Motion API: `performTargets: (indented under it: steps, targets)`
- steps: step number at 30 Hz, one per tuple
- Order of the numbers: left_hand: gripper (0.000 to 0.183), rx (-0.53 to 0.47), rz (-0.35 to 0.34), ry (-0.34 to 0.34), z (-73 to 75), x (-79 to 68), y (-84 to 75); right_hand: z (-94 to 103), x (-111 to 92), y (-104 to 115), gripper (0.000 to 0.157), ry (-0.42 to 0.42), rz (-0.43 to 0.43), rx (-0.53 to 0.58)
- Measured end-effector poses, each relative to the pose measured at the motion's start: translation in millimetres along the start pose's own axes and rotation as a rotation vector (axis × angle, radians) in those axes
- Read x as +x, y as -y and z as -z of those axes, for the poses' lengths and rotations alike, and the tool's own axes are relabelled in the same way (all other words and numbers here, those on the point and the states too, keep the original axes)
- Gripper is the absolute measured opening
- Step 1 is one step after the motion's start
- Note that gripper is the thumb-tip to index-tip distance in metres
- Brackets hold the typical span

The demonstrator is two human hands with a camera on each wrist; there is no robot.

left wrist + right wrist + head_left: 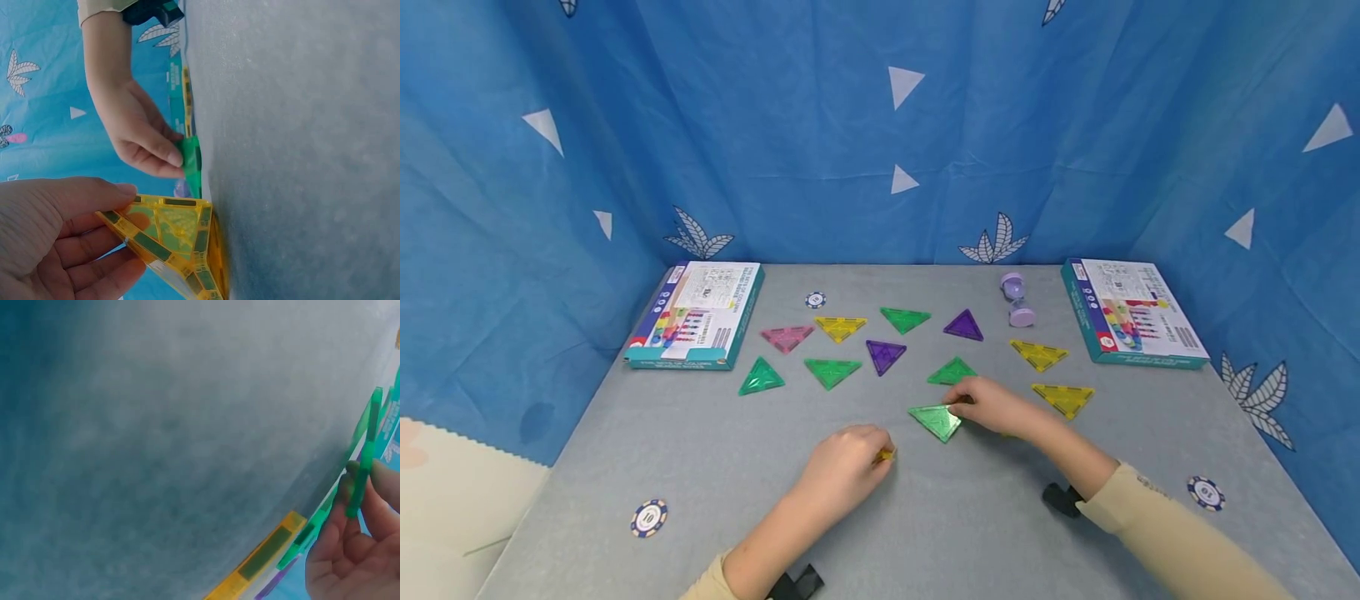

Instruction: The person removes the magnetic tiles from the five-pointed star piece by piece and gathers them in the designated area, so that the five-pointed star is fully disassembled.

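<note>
My left hand (850, 463) grips yellow triangular magnetic tiles (172, 234) low over the table. In the left wrist view these tiles stand joined at their edges in a pyramid-like shape; from the head view the hand covers nearly all of them. To the right, my right hand (992, 407) pinches a green triangular magnetic tile (934, 419) by one corner, its thumb and fingertips on either face. Seen edge-on in the right wrist view, that green tile (370, 440) is held above the surface. Just behind the right hand lies another green triangle (952, 372).
Flat on the grey table (715, 458) lie several more triangles, including a purple tile (886, 356), a pink tile (787, 337) and a yellow tile (1064, 399). Boxes (745, 317) (1150, 363) flank them. A purple sand timer (1018, 300) and poker chips (649, 518) are also there.
</note>
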State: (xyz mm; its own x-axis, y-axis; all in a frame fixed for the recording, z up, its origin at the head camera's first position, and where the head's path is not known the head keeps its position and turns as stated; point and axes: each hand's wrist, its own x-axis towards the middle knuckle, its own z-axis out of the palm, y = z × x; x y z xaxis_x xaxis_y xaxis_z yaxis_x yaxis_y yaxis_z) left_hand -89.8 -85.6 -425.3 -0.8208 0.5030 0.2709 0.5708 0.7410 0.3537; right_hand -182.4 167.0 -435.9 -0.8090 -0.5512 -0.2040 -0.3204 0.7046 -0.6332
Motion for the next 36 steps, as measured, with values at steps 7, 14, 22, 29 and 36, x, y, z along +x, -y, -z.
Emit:
performTargets:
  steps: [7,14,22,29,36]
  targets:
    - [0.008,-0.008,0.031,0.01,1.2,-0.9,1.1,-10.0,-4,19,0.018,-0.126,0.047,-0.215]
    - [0.047,0.072,0.198,0.07,5.8,-7.2,3.3,-36.1,-9,60,0.036,-0.049,0.25,-0.226]
    - [0.042,0.051,0.232,0.13,11.0,-12.2,3.7,-63.7,-12,90,0.034,-0.05,0.373,-0.265]
    - [0.032,-0.033,0.244,0.101,12.2,-11.7,7.1,-66.1,-10,90,0.018,-0.178,0.368,-0.234]
    - [0.027,-0.027,0.233,0.082,14.0,-14.3,7.8,-62.6,-6,83,0.011,-0.31,0.301,-0.155]
